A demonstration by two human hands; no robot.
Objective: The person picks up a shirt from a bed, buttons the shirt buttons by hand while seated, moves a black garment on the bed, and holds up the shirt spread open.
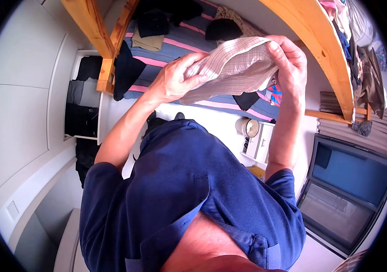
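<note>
Both hands hold up a pale garment [234, 68] with a thin checked pattern. Its upper edge is stretched between them and gapes, so part of the inside shows; the exact kind of garment cannot be told. My left hand [175, 78] grips its left end, thumb and fingers closed on the cloth. At the other end, my right hand [289, 59] pinches the top corner with the thumb in front. Behind the garment lies a bed with a striped grey and pink cover [175, 47], partly hidden by cloth and hands.
Dark folded clothes [153, 23] and a black item [223, 29] lie on the bed. Wooden posts [107, 68] and a curved beam [325, 41] frame it. An open drawer [104, 113] with clothes is at left. A small white cabinet [262, 143] and a dark-framed window [345, 181] are right.
</note>
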